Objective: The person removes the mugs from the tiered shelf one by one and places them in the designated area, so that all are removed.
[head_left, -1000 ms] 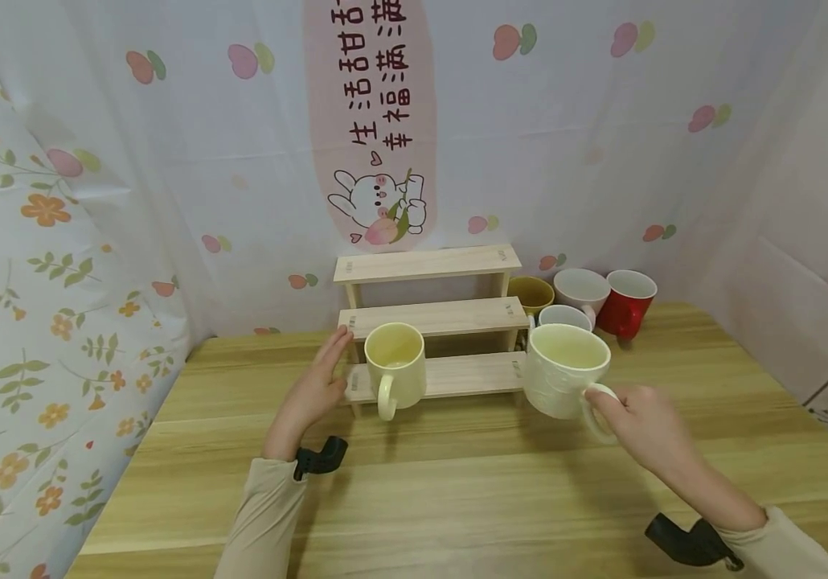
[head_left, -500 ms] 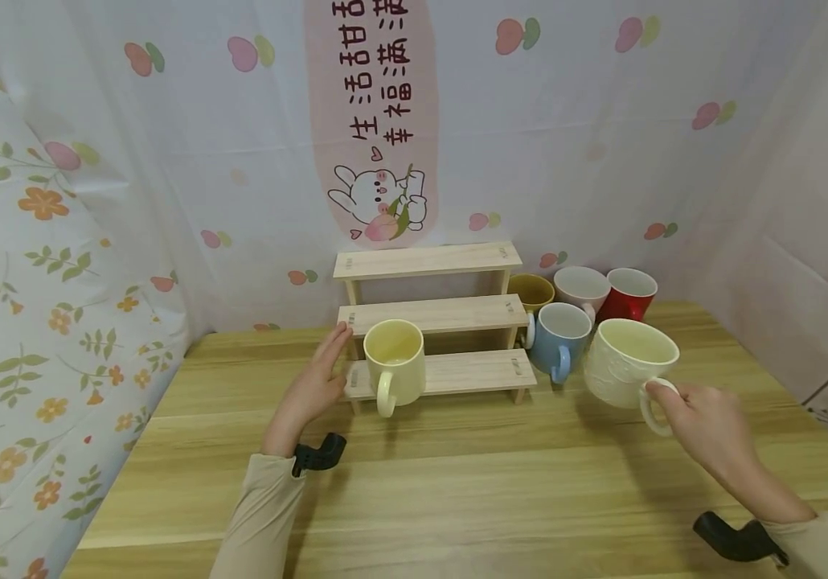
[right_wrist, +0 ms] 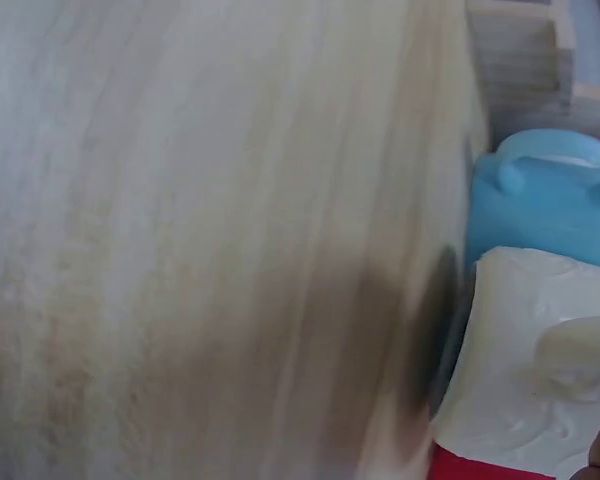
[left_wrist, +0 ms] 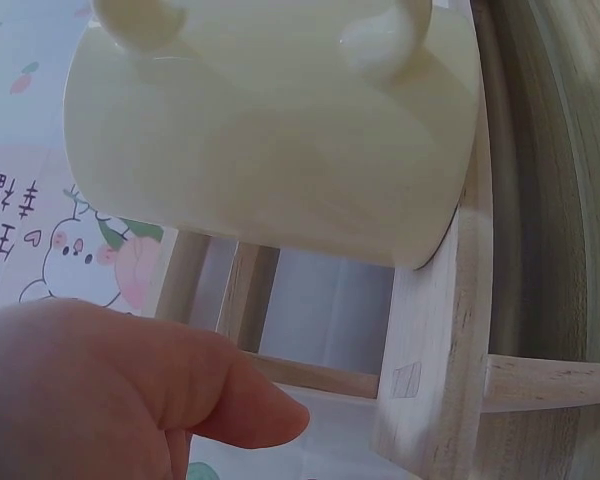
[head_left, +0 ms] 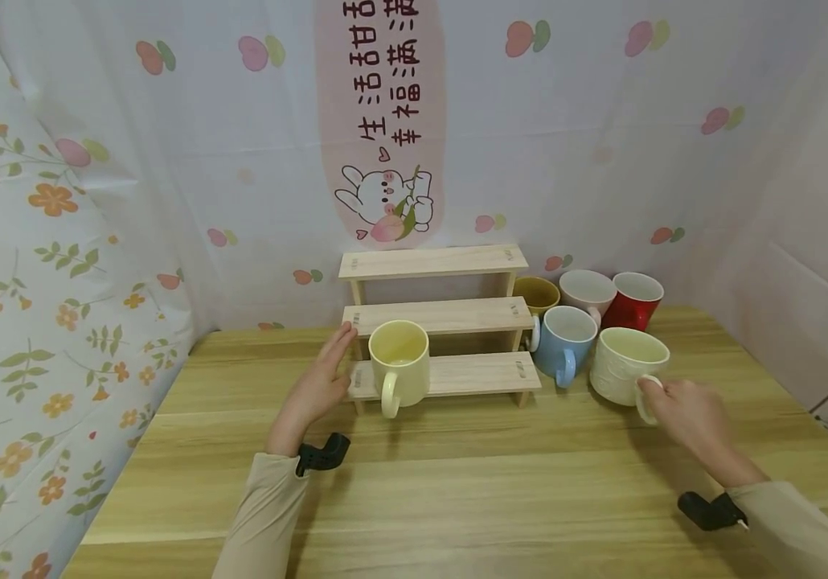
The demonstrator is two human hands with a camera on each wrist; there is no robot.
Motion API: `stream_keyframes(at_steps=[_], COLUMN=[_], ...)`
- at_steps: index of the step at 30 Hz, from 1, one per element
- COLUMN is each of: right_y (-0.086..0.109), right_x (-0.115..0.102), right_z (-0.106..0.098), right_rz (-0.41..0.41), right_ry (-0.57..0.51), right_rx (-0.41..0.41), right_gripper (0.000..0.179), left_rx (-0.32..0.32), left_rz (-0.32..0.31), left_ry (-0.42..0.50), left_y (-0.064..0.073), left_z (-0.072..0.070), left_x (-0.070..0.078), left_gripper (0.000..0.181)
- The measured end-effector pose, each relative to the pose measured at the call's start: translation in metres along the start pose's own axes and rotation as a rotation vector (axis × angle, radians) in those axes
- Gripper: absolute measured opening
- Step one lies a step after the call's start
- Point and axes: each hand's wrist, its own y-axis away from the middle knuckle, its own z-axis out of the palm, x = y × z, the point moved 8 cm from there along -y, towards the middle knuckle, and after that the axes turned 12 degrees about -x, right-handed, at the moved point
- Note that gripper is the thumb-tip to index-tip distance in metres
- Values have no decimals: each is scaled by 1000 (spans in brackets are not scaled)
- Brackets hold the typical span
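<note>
My right hand (head_left: 687, 414) pinches the handle of a cream mug with a raised pattern (head_left: 625, 367). That mug is at the right of the table, close beside a blue mug (head_left: 563, 344); whether its base touches the tabletop I cannot tell. A plain pale yellow mug (head_left: 401, 366) stands on the lowest step of a wooden three-step rack (head_left: 475, 374), its handle facing me. My left hand (head_left: 315, 394) is at the rack's left end, fingers extended and thumb apart from the yellow mug. In the left wrist view the thumb (left_wrist: 250, 405) shows below that mug.
Behind the blue mug stand a mustard mug (head_left: 535, 294), a pale pink mug (head_left: 588, 291) and a red mug (head_left: 631, 301), close together by the rack's right end. A patterned cloth (head_left: 255, 201) hangs behind the wooden table (head_left: 414, 498).
My right hand has carried the cream mug rightward from in front of the rack, then lowered it beside the blue mug. My left hand stays by the rack.
</note>
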Motion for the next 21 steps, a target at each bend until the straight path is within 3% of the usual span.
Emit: stream_keyframes(at_steps=[21], right_y=[-31], right_x=[11], right_z=[25], right_rz=[29], right_ry=[3], right_rx=[23], right_gripper=[50], left_rx=[-10], left_rz=[-11], left_ry=[13], left_y=[-2], left_z=[2], left_x=[2], left_gripper=[74])
